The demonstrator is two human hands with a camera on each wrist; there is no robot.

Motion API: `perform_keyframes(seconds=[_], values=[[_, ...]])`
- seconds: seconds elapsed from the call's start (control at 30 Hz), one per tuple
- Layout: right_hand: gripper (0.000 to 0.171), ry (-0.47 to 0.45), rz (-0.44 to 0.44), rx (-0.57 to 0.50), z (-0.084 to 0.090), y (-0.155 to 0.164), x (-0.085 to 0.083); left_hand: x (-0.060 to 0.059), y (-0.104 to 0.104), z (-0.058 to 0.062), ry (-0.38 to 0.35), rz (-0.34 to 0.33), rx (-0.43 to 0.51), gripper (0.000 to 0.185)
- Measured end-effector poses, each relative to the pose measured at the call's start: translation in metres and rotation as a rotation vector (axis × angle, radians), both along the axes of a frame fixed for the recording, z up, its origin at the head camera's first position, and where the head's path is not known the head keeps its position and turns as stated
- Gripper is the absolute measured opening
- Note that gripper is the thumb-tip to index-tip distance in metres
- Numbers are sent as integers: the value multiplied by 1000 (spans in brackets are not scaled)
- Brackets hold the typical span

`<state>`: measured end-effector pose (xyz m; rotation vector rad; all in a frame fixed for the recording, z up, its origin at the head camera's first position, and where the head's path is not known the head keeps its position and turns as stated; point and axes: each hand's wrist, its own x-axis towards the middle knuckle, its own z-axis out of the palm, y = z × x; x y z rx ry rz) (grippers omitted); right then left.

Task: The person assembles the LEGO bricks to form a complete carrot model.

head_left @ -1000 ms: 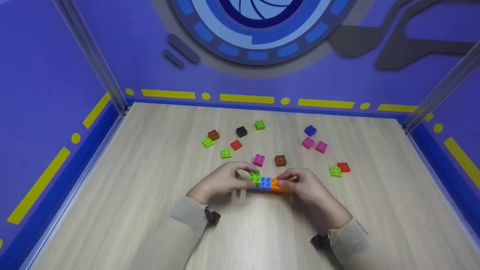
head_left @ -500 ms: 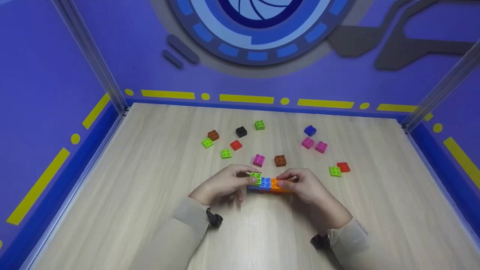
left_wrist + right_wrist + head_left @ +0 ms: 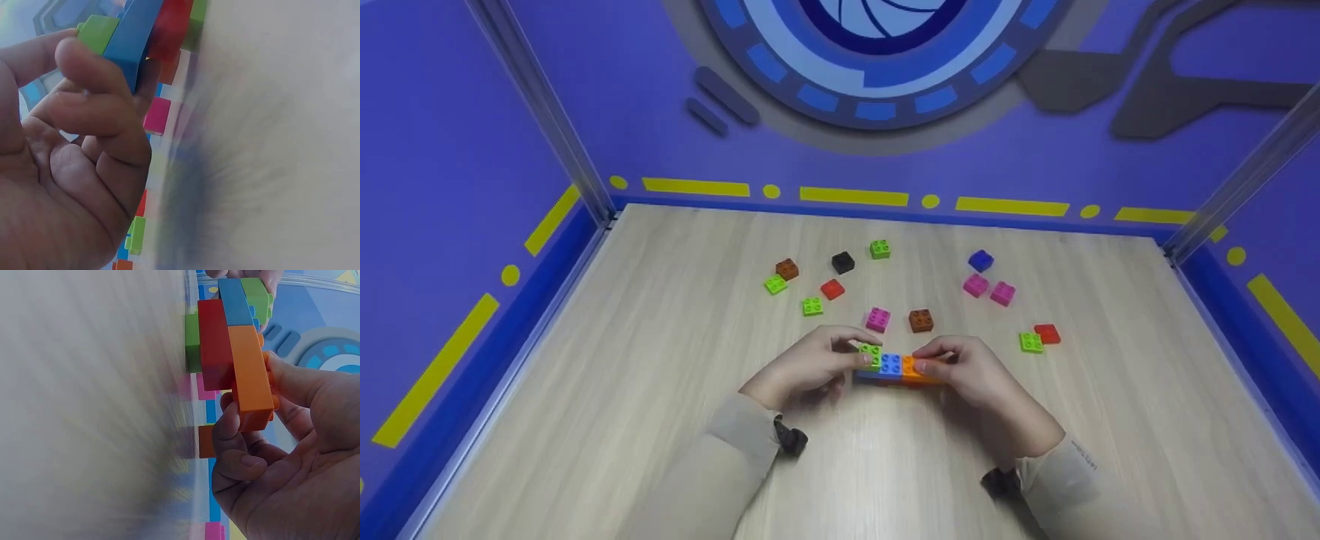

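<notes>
Both hands hold a stack of toy building bricks just above the near middle of the table. My left hand pinches the small green brick on the stack's left end, thumb at its near side. Beside that lies the blue brick, studs up. My right hand grips the orange brick at the right end between thumb and fingers. In the right wrist view, a red brick sits beneath the blue and orange ones, with another green brick below it.
Loose bricks lie scattered behind the hands: pink and brown closest, black and dark blue farther back. A red brick touches a green one at right. Purple-blue walls enclose the table.
My left thumb has shifted up against the upper green brick, and that brick now sits a little straighter on the stack. My right hand keeps its grip in place.
</notes>
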<state>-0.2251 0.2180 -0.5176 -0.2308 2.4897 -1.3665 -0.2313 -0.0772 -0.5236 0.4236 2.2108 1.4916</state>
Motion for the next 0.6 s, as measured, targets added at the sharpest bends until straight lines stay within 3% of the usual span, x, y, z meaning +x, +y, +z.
perform_keyframes(seconds=[0.43,0.6], values=[[19,0,11,-33,0,2,-1,-1,3,-1,111,17,-31,32],[19,-19,4,-31,0,2,-1,-1,3,0,111,13,-39,33]])
